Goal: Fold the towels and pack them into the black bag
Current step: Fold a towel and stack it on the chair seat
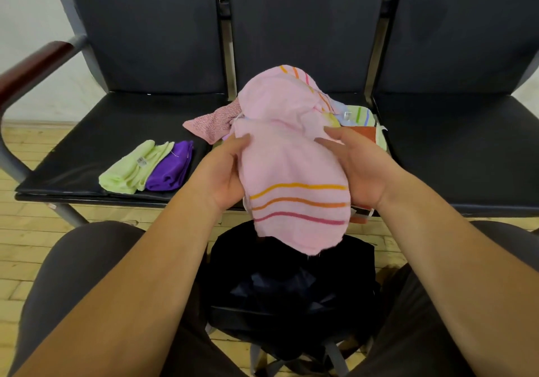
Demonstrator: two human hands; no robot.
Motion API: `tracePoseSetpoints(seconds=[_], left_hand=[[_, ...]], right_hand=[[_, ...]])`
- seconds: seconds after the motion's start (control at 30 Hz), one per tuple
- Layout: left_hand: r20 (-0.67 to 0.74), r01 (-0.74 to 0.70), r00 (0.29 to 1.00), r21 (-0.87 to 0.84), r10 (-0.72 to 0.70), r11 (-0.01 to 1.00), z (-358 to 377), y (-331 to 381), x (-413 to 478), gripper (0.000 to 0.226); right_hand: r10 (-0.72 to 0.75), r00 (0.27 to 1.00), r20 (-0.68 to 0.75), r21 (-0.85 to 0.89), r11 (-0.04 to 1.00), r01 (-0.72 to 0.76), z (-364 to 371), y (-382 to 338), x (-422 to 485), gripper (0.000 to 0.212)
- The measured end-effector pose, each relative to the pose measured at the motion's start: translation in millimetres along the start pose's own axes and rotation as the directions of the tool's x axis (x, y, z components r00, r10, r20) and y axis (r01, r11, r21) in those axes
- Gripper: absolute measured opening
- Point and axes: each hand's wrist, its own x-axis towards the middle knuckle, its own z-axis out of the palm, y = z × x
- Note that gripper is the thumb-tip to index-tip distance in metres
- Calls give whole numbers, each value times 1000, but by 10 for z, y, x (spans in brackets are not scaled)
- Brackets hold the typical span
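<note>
**Item record: pink towel held over the bag, not yet folded**

1. Bench [116, 131]: a row of black padded seats, used as the work surface.
2. Black bag [291, 283]: on the floor between the person's knees, mouth open, directly below the held towel.
3. Pink towel [288, 166]: striped, bunched and draped, lifted above the bench edge. Its lower end hangs towards the bag.
4. Unsorted heap [360, 114]: mixed towels on the middle seat, behind the pink one.
5. Green towel [128, 172] and purple towel [172, 169]: folded, touching side by side on the left seat.
6. Left hand [221, 175] and right hand [355, 166]: each grips one side of the pink towel, thumb on top and fingers curled beneath.

Handling advice: shake it flat, pinch two matching corners, align the stripes and fold on the seat before packing.
</note>
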Motion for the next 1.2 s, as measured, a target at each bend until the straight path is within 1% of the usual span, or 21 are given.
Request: tracePoseSetpoints(seconds=[0.07, 0.17, 0.2, 0.27, 0.33, 0.4, 0.47, 0.5, 0.57, 0.63, 0.67, 0.73, 0.8, 0.87, 0.9, 0.93, 1.0, 1.07, 1.1, 1.13, 1.2], left_hand=[[50, 64, 997, 19, -65, 998, -31, 2, -29, 41], [173, 165, 962, 251, -212, 954, -96, -23, -77, 46], [183, 179, 952, 323, -247, 929, -116, -26, -86, 50], [117, 180, 960, 436, -254, 882, -139, -16, -86, 54], [48, 140, 981, 482, -186, 865, -110, 11, -95, 48], [14, 35, 999, 498, -49, 867, -78, 31, -94, 41], [16, -68, 997, 543, 71, 837, -100, 59, -64, 54], [27, -103, 994, 600, 108, 793, -126, 72, -44, 64], [40, -107, 991, 789, 124, 604, -140, 106, -49, 79], [46, -93, 989, 937, 142, 338, -135, 80, -78, 76], [63, -99, 983, 971, 170, 215, -132, 51, -80, 72], [101, -109, 965, 994, 240, 17, -156, -1, -33, 59], [141, -108, 946, 986, 290, -127, -219, -27, 34, 38], [165, -104, 926, 976, 340, -189, -256, -11, 60, 17], [169, -107, 916, 977, 364, -184, -260, 11, 47, 7], [175, -119, 909, 979, 377, -168, -256, 29, 31, 7], [177, -144, 909, 983, 379, -112, -276, 55, 11, 22], [169, -153, 910, 986, 378, -73, -281, 110, -20, 30], [161, -163, 919, 986, 361, -24, -272, 145, -33, 32], [136, -170, 936, 982, 324, 80, -255, 182, -61, 28], [63, -136, 977, 918, 202, 372, -201, 240, -133, 14]], right_hand=[[-34, 999, -29, -87, 996, 31, 5, 44, 32, 41], [-98, 992, -78, -221, 972, 78, 65, 114, 25, 42], [-128, 989, -79, -277, 955, 102, 70, 122, 27, 40], [-190, 978, -89, -379, 914, 143, 44, 125, 48, 36], [-255, 961, -106, -501, 849, 170, 25, 126, 54, 32], [-308, 945, -107, -622, 762, 178, 52, 124, 15, 27], [-332, 937, -107, -677, 715, 176, 95, 121, -48, 22], [-340, 933, -116, -696, 698, 168, 112, 124, -55, 21], [-342, 932, -119, -712, 684, 160, 145, 128, -54, 23], [-306, 948, -85, -719, 677, 154, 131, 144, -18, 43], [-282, 957, -69, -753, 643, 136, 121, 148, 2, 56], [-255, 966, -47, -866, 493, 88, 149, 152, -11, 70], [-294, 956, -24, -929, 360, 87, 174, 184, 1, 72], [-345, 939, -8, -945, 310, 106, 192, 222, 11, 59], [-373, 928, -12, -948, 299, 108, 202, 224, 13, 48], [-390, 920, -24, -953, 288, 97, 197, 223, 26, 36], [-417, 907, -55, -956, 285, 73, 208, 197, 30, 19], [-412, 905, -101, -938, 342, 51, 209, 164, 21, 4], [-407, 907, -110, -919, 388, 62, 197, 148, 24, 10], [-388, 914, -121, -896, 439, 67, 195, 122, 4, 16], [-303, 935, -186, -771, 635, 52, 215, 57, -57, 24]])
